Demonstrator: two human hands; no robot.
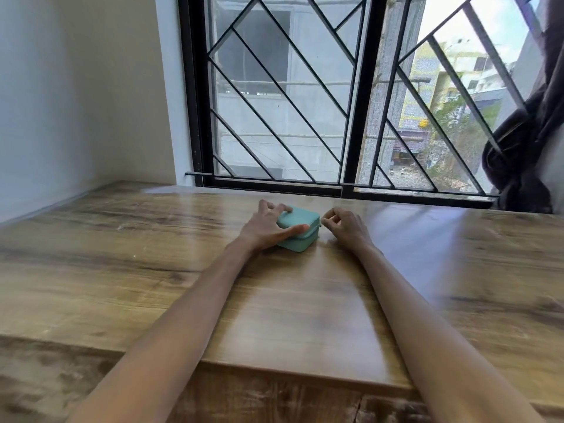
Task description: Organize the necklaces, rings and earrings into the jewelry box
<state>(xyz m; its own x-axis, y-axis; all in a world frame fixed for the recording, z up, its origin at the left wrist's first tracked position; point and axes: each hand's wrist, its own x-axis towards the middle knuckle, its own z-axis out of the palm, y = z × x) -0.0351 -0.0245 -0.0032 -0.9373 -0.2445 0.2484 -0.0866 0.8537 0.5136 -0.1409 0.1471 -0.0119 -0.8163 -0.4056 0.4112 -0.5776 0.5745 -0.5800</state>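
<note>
Your two bare forearms enter from the bottom edge and reach straight out across the wooden table, nearly parallel, closing toward each other at the far end. A raised wooden board lies on the table between them, and both arms pass over its edges.

Your left hand sits on the jewelry box from the left side. Its thumb stretches along the near edge of the lid, and the fingers curl over the far edge, so the hand grips the box between thumb and fingers. The wrist lies low, close to the tabletop.

Your right hand rests just beside the box's right end, knuckles up, with the fingers curled inward and the thumb and forefinger tips drawn together near a small tab on that end of the box. Whether they actually pinch the tab is too small and blurred to tell.

You have one jewelry box in sight: small, teal, with rounded corners and its lid down. It stands on the table at the far end of your reach, near the barred window. Two hands are in view. No loose necklace, ring or earring can be made out at this size.

One dark curtain hangs bunched at the window's right side.
</note>
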